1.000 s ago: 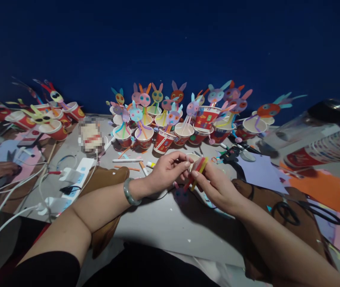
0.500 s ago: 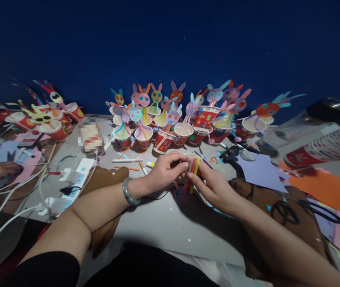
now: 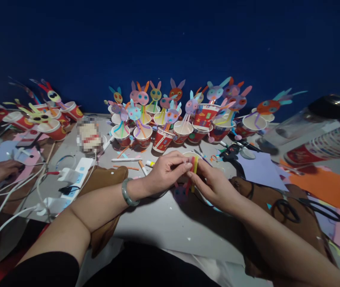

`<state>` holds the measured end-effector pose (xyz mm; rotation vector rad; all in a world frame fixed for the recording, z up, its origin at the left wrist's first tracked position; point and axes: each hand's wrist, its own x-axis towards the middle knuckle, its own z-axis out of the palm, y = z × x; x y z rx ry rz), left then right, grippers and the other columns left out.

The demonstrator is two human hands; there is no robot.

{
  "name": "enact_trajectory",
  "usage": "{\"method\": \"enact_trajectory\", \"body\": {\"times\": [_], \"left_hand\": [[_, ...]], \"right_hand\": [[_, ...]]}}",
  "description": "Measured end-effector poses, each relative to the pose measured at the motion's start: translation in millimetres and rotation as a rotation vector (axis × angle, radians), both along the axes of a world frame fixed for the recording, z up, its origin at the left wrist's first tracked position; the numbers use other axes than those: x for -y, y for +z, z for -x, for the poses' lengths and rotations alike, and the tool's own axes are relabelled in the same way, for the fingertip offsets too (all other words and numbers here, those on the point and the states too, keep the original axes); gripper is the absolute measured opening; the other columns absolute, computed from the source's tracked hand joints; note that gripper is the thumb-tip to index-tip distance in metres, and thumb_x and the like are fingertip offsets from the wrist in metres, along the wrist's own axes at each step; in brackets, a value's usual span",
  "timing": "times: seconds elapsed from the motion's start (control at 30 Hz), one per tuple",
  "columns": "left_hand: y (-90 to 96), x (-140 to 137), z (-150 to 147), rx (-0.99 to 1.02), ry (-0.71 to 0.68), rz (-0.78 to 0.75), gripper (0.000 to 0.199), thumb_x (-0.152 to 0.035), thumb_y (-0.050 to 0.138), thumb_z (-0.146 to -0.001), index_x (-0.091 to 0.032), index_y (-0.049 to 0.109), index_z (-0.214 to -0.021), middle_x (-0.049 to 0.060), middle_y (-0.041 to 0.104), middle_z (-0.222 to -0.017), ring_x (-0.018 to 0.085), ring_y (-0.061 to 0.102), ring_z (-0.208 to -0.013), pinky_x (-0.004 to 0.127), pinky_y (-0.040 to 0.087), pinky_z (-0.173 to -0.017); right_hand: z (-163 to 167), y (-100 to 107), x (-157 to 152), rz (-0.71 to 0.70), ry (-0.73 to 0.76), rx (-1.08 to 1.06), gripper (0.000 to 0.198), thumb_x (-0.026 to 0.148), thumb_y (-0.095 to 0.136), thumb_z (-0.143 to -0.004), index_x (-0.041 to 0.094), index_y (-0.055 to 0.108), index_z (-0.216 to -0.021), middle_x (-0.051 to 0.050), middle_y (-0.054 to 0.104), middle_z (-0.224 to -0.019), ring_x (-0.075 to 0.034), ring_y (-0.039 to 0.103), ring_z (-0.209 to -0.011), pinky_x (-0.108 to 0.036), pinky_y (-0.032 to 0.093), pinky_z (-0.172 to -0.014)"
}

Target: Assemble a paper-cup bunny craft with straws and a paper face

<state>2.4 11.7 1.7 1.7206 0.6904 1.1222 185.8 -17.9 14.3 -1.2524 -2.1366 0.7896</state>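
- A single camera, worn on the person's head, gives the only view, facing forward and down across the tabletop (image 3: 158, 227).
- The wearer's black clothing (image 3: 146, 267) fills the bottom edge, nearest the lens; the left hand (image 3: 167, 171) and right hand (image 3: 216, 183) lie near the centre, at close range.
- Farther off stand the paper cups (image 3: 164, 140), then the blue wall (image 3: 170, 40).
- Its wide field spans from a co-worker's hand (image 3: 5, 173) to the cup stack (image 3: 322, 147).

A yellow strip (image 3: 195, 163) and a red strip (image 3: 188, 186) stand nearly upright, side by side. Just beside their lower ends is a shadowed, purplish rabbit-eared face (image 3: 180, 193).
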Motion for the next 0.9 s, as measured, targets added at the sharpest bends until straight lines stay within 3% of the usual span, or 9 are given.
{"method": "enact_trajectory", "body": {"times": [0.13, 0.33, 0.53, 0.63, 0.77, 0.9], "left_hand": [[1.1, -1.2, 2.0, -0.004, -0.021, 0.023, 0.033, -0.034, 0.055, -0.096, -0.013, 0.070, -0.075, 0.003, 0.056, -0.077, 0.012, 0.054, -0.078, 0.025, 0.044, -0.074], [0.1, -1.9, 2.9, -0.062, -0.065, 0.038, 0.030, -0.037, 0.055, -0.096, -0.014, 0.073, -0.087, 0.004, 0.058, -0.082, 0.013, 0.055, -0.080, 0.025, 0.045, -0.074], [4.0, -3.6, 2.4, -0.031, 0.004, 0.016, 0.040, -0.039, 0.055, -0.095, -0.013, 0.063, -0.065, 0.001, 0.053, -0.070, 0.011, 0.052, -0.072, 0.024, 0.043, -0.070], [5.0, -4.3, 1.0, 0.024, -0.005, 0.142, 0.044, -0.045, 0.055, -0.094, -0.013, 0.061, -0.064, 0.000, 0.054, -0.062, 0.009, 0.051, -0.063, 0.022, 0.041, -0.063], [2.7, -5.0, -1.0, 0.128, -0.047, 0.392, 0.044, -0.054, 0.061, -0.087, -0.011, 0.070, -0.088, -0.001, 0.056, -0.060, 0.007, 0.050, -0.052, 0.020, 0.038, -0.051], [1.0, -4.8, 0.0, 0.137, -0.086, 0.487, 0.045, -0.054, 0.063, -0.086, -0.011, 0.071, -0.099, -0.003, 0.055, -0.057, 0.006, 0.049, -0.049, 0.018, 0.038, -0.049]], "right_hand": [[1.0, 1.6, 0.5, 0.003, 0.038, 0.031, 0.015, 0.033, 0.043, -0.098, 0.022, 0.047, -0.088, -0.002, 0.060, -0.073, -0.016, 0.053, -0.062, -0.029, 0.042, -0.059], [1.4, 2.3, 0.9, 0.001, 0.060, 0.041, 0.012, 0.030, 0.043, -0.098, 0.022, 0.049, -0.091, -0.002, 0.062, -0.074, -0.015, 0.053, -0.059, -0.028, 0.041, -0.057], [2.6, -3.5, -1.1, -0.039, 0.009, -0.089, 0.015, 0.034, 0.049, -0.097, 0.021, 0.050, -0.088, -0.002, 0.062, -0.075, -0.014, 0.056, -0.063, -0.027, 0.044, -0.059], [3.5, -4.0, -1.8, -0.022, 0.004, -0.127, 0.021, 0.038, 0.049, -0.098, 0.020, 0.053, -0.086, -0.001, 0.062, -0.073, -0.013, 0.055, -0.062, -0.025, 0.043, -0.059], [4.8, -2.3, -2.3, -0.014, -0.017, -0.078, 0.034, 0.042, 0.047, -0.098, 0.020, 0.053, -0.074, 0.001, 0.056, -0.062, -0.011, 0.048, -0.055, -0.024, 0.038, -0.054], [7.0, 3.9, -0.5, 0.046, 0.021, -0.128, 0.035, 0.041, 0.045, -0.099, 0.019, 0.059, -0.076, -0.001, 0.061, -0.066, -0.013, 0.053, -0.060, -0.025, 0.042, -0.058]]}}
